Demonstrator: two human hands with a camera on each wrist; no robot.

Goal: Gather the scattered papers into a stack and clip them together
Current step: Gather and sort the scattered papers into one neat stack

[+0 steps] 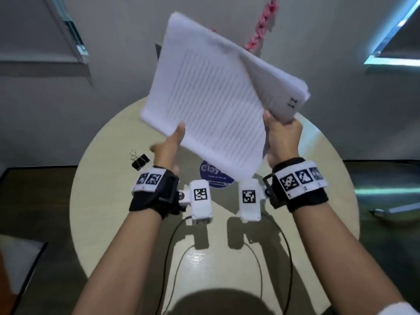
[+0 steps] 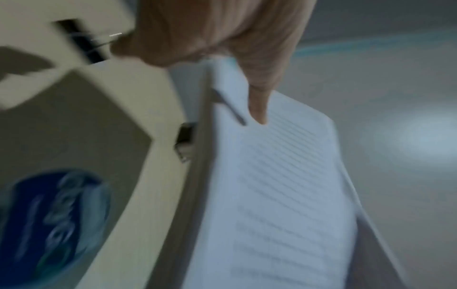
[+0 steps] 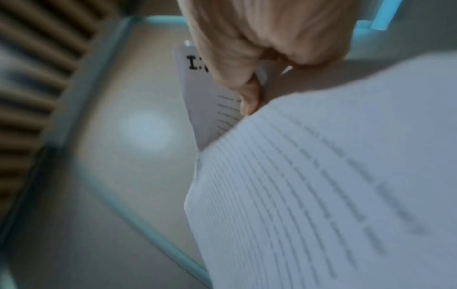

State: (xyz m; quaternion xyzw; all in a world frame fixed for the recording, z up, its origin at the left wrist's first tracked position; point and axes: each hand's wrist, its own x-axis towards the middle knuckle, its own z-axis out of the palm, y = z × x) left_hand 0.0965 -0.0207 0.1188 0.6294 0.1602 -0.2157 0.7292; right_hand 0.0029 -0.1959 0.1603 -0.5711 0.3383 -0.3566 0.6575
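Note:
A stack of white printed papers [image 1: 216, 92] [image 2: 277, 185] [image 3: 321, 176] is held up in the air over the round beige table [image 1: 102, 201], tilted and bent. My right hand [image 1: 281, 133] [image 3: 247, 82] grips its lower right corner, where the sheets fan apart. My left hand [image 1: 170, 144] [image 2: 257, 109] lays its thumb against the front of the lower left edge, while one finger sticks out to the left, clear of the sheets. A black binder clip [image 1: 139, 160] [image 2: 81, 43] lies on the table left of my left hand.
A round blue sticker [image 1: 211, 172] [image 2: 56, 215] sits on the tabletop under the papers. Pink flowers [image 1: 261, 26] stand behind the stack. Black cables [image 1: 172, 246] loop over the near part of the table. Dark floor surrounds the table.

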